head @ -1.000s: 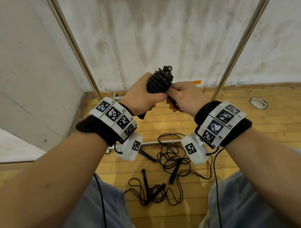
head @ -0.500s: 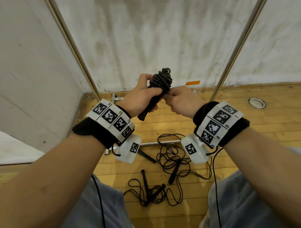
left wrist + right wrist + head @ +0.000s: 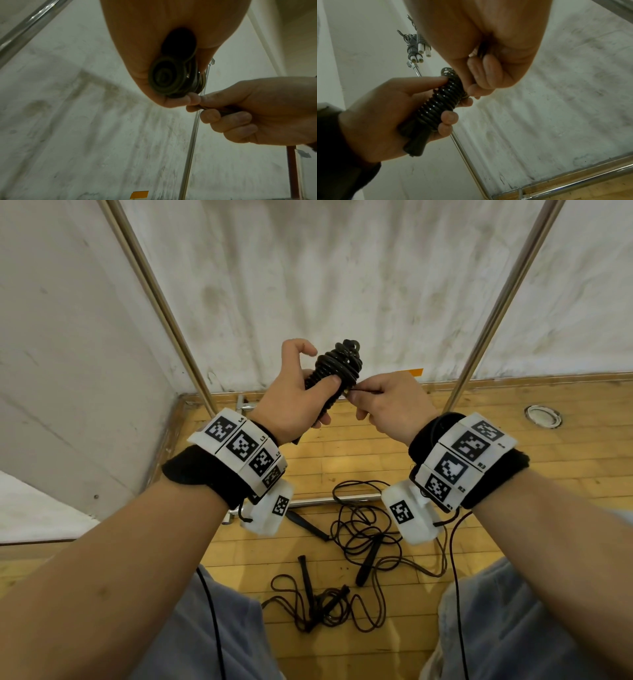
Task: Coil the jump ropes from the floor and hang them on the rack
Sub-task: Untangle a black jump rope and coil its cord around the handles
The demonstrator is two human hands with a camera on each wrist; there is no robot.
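A black jump rope [image 3: 337, 371] is wound tight round its two handles into a bundle, held up at chest height before the wall. My left hand [image 3: 294, 398] grips the bundle [image 3: 440, 102] round its lower part, thumb across the coils, index finger raised. My right hand [image 3: 383, 402] pinches the rope's loose end [image 3: 205, 107] at the bundle's right side. Two more black jump ropes lie tangled on the wooden floor: one [image 3: 363, 529] under my wrists, one [image 3: 318, 604] nearer my knees. The rack's metal uprights [image 3: 161, 302] [image 3: 500, 302] slant up on either side.
A coiled grey rope with white handles [image 3: 418, 44] hangs high on the rack's left upright. The rack's base bar [image 3: 318, 501] lies on the floor among the ropes. A round metal floor fitting [image 3: 543, 416] sits at the right. Walls close in at left and behind.
Both hands and the bundle have risen a little. My right hand has drawn the loose end out to the right, and my left index finger has lifted off the coils.
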